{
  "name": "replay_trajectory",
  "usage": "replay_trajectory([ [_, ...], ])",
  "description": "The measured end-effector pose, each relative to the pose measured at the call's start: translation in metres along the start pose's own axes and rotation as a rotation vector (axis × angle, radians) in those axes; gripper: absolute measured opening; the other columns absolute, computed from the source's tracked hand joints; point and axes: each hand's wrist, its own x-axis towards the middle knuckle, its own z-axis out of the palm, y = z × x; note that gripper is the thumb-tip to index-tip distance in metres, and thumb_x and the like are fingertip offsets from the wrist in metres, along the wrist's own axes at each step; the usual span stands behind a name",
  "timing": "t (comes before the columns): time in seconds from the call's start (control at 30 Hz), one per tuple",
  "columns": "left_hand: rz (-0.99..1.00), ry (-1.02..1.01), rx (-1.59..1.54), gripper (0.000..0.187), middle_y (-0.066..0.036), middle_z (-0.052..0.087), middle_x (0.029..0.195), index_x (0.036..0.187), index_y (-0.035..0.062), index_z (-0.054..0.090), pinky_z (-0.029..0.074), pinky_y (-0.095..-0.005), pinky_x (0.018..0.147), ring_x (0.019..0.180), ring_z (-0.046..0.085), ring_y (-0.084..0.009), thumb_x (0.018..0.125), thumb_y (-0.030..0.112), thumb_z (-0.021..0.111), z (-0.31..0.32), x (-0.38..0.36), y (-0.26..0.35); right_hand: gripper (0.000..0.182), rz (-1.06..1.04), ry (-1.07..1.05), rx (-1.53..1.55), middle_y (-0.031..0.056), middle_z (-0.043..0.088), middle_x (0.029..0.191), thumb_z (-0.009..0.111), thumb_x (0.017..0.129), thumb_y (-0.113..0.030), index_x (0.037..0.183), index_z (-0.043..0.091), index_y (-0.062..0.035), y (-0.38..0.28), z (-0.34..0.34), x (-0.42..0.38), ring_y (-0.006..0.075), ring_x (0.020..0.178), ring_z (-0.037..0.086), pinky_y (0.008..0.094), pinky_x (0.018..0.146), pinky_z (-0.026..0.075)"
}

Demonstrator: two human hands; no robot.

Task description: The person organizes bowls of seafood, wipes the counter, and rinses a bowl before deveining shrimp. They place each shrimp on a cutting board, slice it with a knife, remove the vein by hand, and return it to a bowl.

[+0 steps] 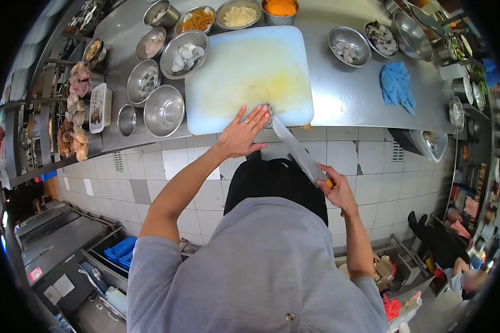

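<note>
My left hand is stretched out over the near edge of a white cutting board, fingers extended and close together. At its fingertips lies a small greyish piece, apparently a raw shrimp, partly covered by the fingers. My right hand is wrapped round the yellow handle of a knife. The wide blade points up and left, its tip beside the shrimp. Yellow stains mark the board's right part. A bowl of peeled shrimp stands by the board's upper left corner.
Left of the board are an empty steel bowl and several filled bowls. Bowls of grated orange food and chopped pale food line the back. Rightward are a shrimp bowl and a blue cloth. Another person is at lower right.
</note>
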Motion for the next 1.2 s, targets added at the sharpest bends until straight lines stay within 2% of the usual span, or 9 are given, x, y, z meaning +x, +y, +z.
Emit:
replay_trajectory([
  [0.2,-0.190,0.338,-0.368,0.058,-0.015,0.052,0.145,0.140,0.0040,0.055,0.032,-0.0507,0.115,0.133,0.049,-0.0315,0.096,0.039,0.066,-0.009,0.010,0.013,0.049,0.048,0.055,0.030,-0.0009,0.036,0.069,0.074,0.088,0.000,0.135,0.064,-0.0099,0.003,0.005,-0.034,0.0096,0.061,0.031,0.0241,0.057,0.031],
  [0.3,-0.536,0.426,-0.701,0.034,-0.011,0.061,0.118,0.120,0.0053,0.066,0.043,-0.0460,0.100,0.113,0.058,-0.0294,0.090,0.021,0.073,-0.014,0.041,0.020,0.051,0.049,0.084,0.009,-0.0012,0.035,0.068,0.075,0.087,0.000,0.136,0.064,-0.0101,0.008,0.002,-0.045,0.0090,0.060,0.030,0.0247,0.055,0.029],
  [0.4,-0.338,0.450,-0.764,0.030,-0.009,0.062,0.106,0.116,0.0076,0.070,0.047,-0.0410,0.091,0.105,0.060,-0.0282,0.088,0.015,0.074,-0.013,0.046,0.011,0.051,0.064,0.130,-0.019,-0.0017,0.035,0.067,0.075,0.087,0.001,0.136,0.064,-0.0100,0.013,-0.005,-0.051,0.0086,0.059,0.030,0.0252,0.055,0.028],
  [0.5,-0.176,0.323,-0.421,0.024,-0.008,0.062,0.105,0.110,0.0086,0.073,0.047,-0.0387,0.088,0.100,0.060,-0.0279,0.087,0.013,0.074,-0.021,0.033,0.018,0.051,0.082,0.170,-0.017,-0.0020,0.037,0.066,0.075,0.086,0.000,0.136,0.064,-0.0096,0.015,-0.008,-0.049,0.0083,0.059,0.031,0.0251,0.055,0.029],
  [0.7,-0.152,0.434,-0.413,0.019,-0.007,0.063,0.095,0.104,0.0074,0.076,0.048,-0.0369,0.083,0.096,0.061,-0.0267,0.084,0.008,0.077,-0.002,0.025,0.022,0.050,0.038,0.219,-0.017,-0.0016,0.038,0.067,0.073,0.087,0.000,0.135,0.064,-0.0089,-0.006,-0.011,-0.035,0.0083,0.060,0.032,0.0251,0.055,0.029],
  [0.87,-0.323,0.541,-0.552,0.014,-0.009,0.064,0.093,0.099,0.0034,0.074,0.051,-0.0395,0.080,0.092,0.062,-0.0297,0.085,0.004,0.076,-0.005,0.020,0.022,0.050,-0.053,0.184,-0.050,0.0049,0.039,0.069,0.073,0.086,0.000,0.134,0.064,-0.0088,-0.025,-0.008,-0.015,0.0119,0.061,0.034,0.0265,0.056,0.033],
  [1.07,-0.483,0.517,-0.752,0.009,-0.011,0.065,0.090,0.093,-0.0001,0.070,0.054,-0.0372,0.073,0.083,0.064,-0.0268,0.087,0.003,0.075,-0.003,0.013,0.019,0.049,-0.071,0.099,-0.125,0.0167,0.067,0.090,0.072,0.085,0.001,0.133,0.064,-0.0087,-0.038,-0.011,0.005,0.0192,0.065,0.048,0.0285,0.066,0.047],
  [1.13,-0.508,0.510,-0.832,0.009,-0.012,0.065,0.089,0.092,-0.0006,0.069,0.054,-0.0362,0.071,0.080,0.064,-0.0254,0.087,0.003,0.076,-0.003,0.007,0.018,0.050,-0.148,0.102,-0.149,0.0089,0.049,0.075,0.072,0.086,0.000,0.134,0.064,-0.0096,-0.035,-0.010,0.010,0.0152,0.062,0.038,0.0285,0.059,0.038],
  [1.2,-0.541,0.514,-0.889,0.009,-0.013,0.065,0.090,0.090,-0.0009,0.068,0.054,-0.0358,0.068,0.079,0.065,-0.0253,0.086,0.003,0.076,-0.002,0.001,0.017,0.049,-0.137,0.084,-0.172,0.0091,0.051,0.082,0.072,0.086,0.000,0.134,0.064,-0.0100,-0.038,-0.011,0.014,0.0173,0.063,0.041,0.0290,0.061,0.040],
])
